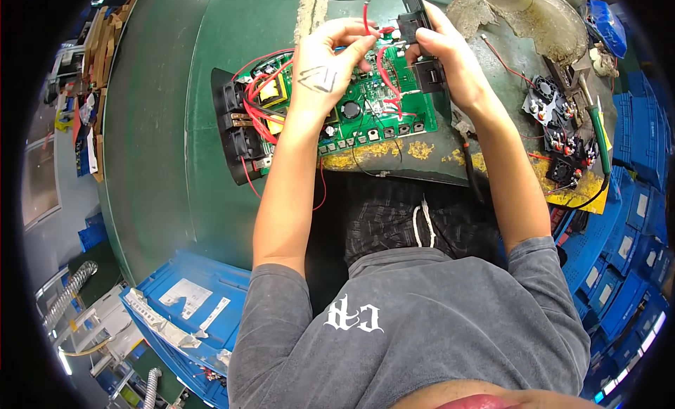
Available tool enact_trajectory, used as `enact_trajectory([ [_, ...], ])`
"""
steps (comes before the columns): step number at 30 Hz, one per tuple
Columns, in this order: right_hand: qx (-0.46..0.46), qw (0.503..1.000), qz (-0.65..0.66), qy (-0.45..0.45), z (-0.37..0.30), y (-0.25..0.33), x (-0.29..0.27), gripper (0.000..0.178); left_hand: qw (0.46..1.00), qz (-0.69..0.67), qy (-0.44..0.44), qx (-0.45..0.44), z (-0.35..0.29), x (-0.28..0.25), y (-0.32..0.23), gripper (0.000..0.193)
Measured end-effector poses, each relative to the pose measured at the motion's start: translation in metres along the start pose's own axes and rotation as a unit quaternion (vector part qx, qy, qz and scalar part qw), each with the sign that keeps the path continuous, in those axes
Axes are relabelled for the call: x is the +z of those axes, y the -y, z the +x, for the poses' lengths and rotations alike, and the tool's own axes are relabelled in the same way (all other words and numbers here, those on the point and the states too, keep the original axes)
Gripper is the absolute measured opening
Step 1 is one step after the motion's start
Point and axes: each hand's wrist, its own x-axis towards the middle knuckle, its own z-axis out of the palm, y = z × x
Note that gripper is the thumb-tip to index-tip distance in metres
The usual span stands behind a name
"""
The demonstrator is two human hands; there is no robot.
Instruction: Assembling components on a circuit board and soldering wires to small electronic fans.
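Left hand [327,61] over the upper part of a green circuit board [365,133], thumb and forefinger drawn together, pinching a short red wire [365,16] that stands up from the fingertips; exact contact small and partly hidden. Right hand [453,64] closed on a black end panel [413,28] at the board's right edge, thumb pressed on the near side, other fingers mostly out of sight behind it. Board lies on a green worktable [158,120], near the edge closest to the person, just ahead of the lap. At its left end, a second black panel [228,103] carrying fans; a bundle of red wires [259,106] runs beside it, close to yellow-wrapped parts. More red wire loops across the right half of the board. Right of the right forearm: small black fans [545,103] with red leads, and a soldering iron [596,131], green-handled, its dark cable curving toward the person. Beyond these, a grey, crusted, rough-edged rounded piece [485,15]. Between board and right forearm, a dark-handled tool [470,166], kind unclear. Blue bin [232,272] low on the left; stacked blue bins [643,128] at far right.
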Motion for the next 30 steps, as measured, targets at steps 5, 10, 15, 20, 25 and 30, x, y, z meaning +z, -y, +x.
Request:
enact_trajectory([
  [5, 0.007, 1.0, -0.012, 0.007, 0.01, 0.004, 0.003, 0.056, 0.999, -0.014, 0.009, -0.036, -0.002, -0.001, -0.003, 0.02],
  [10, 0.014, 0.999, 0.03, -0.006, 0.008, -0.007, -0.002, 0.05, 0.987, -0.107, 0.029, -0.114, 0.001, -0.007, -0.007, 0.022],
  [15, 0.029, 0.997, 0.066, 0.015, 0.006, -0.016, -0.005, 0.048, 0.976, -0.146, 0.071, -0.145, 0.002, -0.01, -0.011, 0.027],
  [20, 0.127, 0.981, 0.147, -0.012, 0.005, -0.022, -0.003, 0.049, 0.969, -0.202, 0.061, -0.13, 0.001, -0.004, -0.01, 0.027],
  [25, 0.031, 0.997, -0.064, -0.01, 0.008, -0.016, 0.001, 0.036, 0.994, -0.105, -0.02, -0.008, -0.006, 0.008, 0.005, 0.01],
  [30, -0.024, 0.999, 0.019, -0.044, 0.01, -0.026, -0.001, 0.036, 0.993, -0.017, -0.094, 0.075, -0.016, 0.027, 0.0, 0.007],
])
